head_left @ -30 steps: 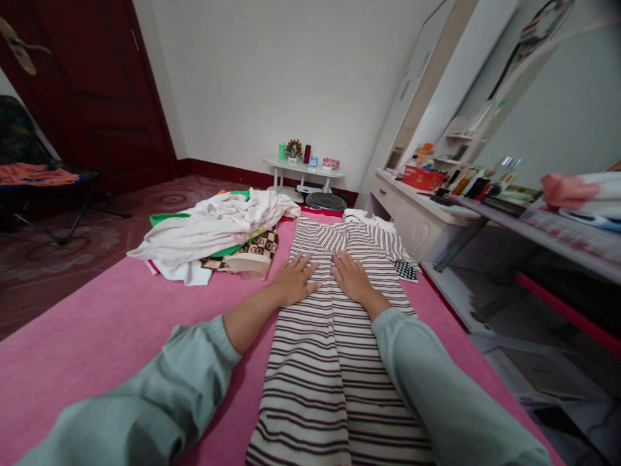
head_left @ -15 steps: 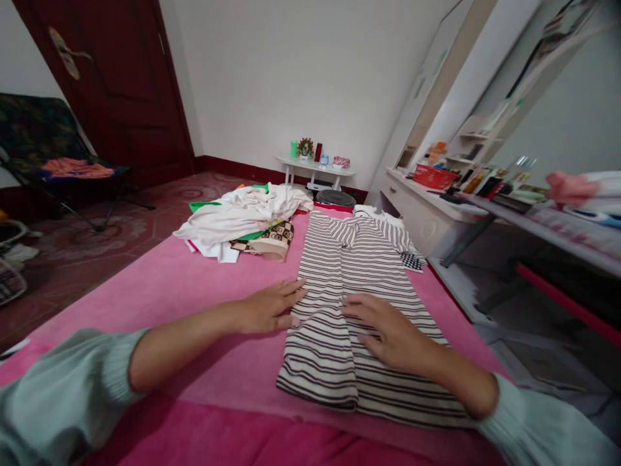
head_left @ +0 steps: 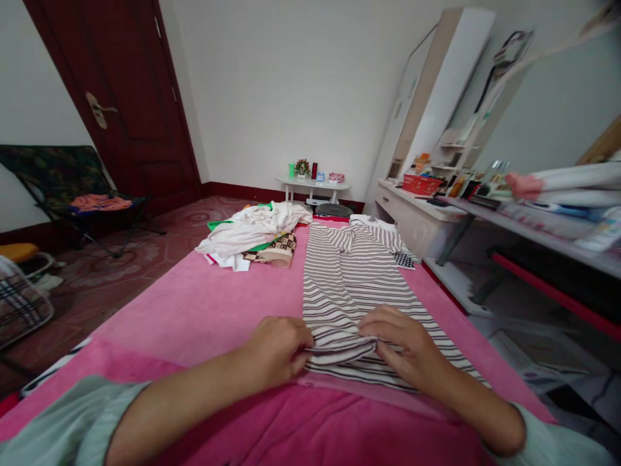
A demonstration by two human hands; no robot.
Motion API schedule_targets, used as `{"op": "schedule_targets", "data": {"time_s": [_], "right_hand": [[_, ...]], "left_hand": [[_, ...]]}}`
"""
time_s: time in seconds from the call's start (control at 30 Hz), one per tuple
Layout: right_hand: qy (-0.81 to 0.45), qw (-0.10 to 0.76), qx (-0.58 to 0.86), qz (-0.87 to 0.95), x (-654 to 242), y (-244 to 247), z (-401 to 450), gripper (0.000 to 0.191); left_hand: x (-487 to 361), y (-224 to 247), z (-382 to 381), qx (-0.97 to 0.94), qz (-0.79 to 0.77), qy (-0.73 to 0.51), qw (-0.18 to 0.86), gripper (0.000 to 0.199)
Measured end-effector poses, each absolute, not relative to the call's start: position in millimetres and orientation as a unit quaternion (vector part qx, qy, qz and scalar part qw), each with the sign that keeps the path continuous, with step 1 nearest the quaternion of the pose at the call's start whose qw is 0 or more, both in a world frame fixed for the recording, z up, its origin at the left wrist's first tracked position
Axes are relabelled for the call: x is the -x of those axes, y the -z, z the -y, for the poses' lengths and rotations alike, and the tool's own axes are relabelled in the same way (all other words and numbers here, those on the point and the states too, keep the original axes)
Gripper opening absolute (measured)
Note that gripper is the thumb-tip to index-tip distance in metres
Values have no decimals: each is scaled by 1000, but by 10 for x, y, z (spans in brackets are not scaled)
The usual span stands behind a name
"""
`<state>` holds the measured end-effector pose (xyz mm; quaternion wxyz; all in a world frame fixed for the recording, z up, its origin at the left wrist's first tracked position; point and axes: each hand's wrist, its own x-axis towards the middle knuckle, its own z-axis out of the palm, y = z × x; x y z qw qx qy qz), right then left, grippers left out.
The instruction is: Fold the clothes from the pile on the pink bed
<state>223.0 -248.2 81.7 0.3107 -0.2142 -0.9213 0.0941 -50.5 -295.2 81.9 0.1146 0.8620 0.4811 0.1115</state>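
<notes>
Pinching the near end of the striped shirt [head_left: 373,278], the left hand [head_left: 281,351] and right hand [head_left: 407,346] are nearly closed. From them, it lies toward twelve o'clock on the pink bed [head_left: 204,304] — messy clothes [head_left: 247,233] at eleven, checked cloth [head_left: 404,260] near one, little white table [head_left: 313,184] past the bed at twelve.

A single camera on the person's head looks forward and down over a pink cover [head_left: 204,298] toward the far wall [head_left: 281,90].
Close above the left hand [head_left: 280,349] and right hand [head_left: 410,340], the head view sets both low in the foreground, with the door [head_left: 129,103] at frame left and the white side table [head_left: 310,183] well beyond.
</notes>
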Motion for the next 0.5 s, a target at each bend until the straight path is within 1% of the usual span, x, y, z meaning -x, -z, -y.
{"op": "schedule_targets", "data": {"time_s": [0.07, 0.17, 0.27, 0.37, 0.43, 0.5], "right_hand": [[-94, 294, 220, 925, -2315, -862, 2507, 34], [-95, 270, 243, 927, -2407, -846, 2561, 31], [-118, 213, 265, 933, -2427, -775, 2642, 30], [-140, 163, 291, 932, -2399, -724, 2697, 33], [-144, 164, 311, 925, -2365, -714, 2677, 33], [-141, 181, 329, 916, -2316, -711, 2610, 30]], "left_hand": [[443, -877, 2953, -869, -470, -112, 111, 10], [411, -944, 2956, -872, -461, -96, 135, 12], [431, -950, 2942, -875, -456, -29, 161, 16], [450, -979, 2853, -872, -444, 23, 203, 18], [409, -1041, 2716, -870, -433, 44, 231, 15], [297, -1099, 2501, -875, -430, 44, 220, 21]]}}
